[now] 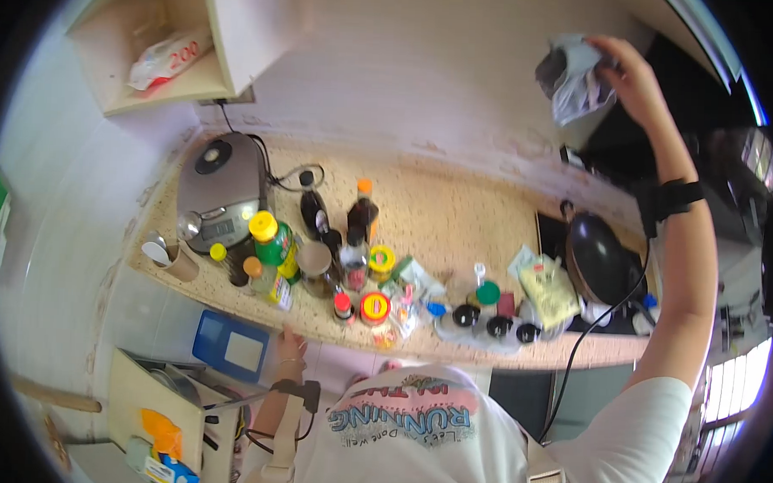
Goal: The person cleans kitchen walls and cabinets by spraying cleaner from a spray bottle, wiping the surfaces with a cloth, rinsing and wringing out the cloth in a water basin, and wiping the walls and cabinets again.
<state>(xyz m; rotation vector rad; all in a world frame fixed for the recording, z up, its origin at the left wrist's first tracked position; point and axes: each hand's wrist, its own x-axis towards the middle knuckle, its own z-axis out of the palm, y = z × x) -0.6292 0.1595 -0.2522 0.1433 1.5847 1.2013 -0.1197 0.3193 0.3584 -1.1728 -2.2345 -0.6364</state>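
Note:
High at the upper right, my right hand (624, 78) is closed on a crumpled grey and clear plastic bag (577, 82), held up against the wall. My left hand (290, 349) hangs low by the counter's front edge, near the blue and white container (230, 345); its fingers are small and partly in shadow. Between the arms, bottles and jars stand on the speckled counter (456, 201), among them a green bottle with a yellow cap (272, 237), a red-lidded jar (375, 308) and a yellow-lidded jar (381, 262).
A rice cooker (222, 185) stands at the counter's left. To the right, a dark pan (603, 258) rests on the stove beside a yellow packet (548, 290). An open cabinet (226, 40) juts out at the upper left, and an open drawer (155, 404) lies below.

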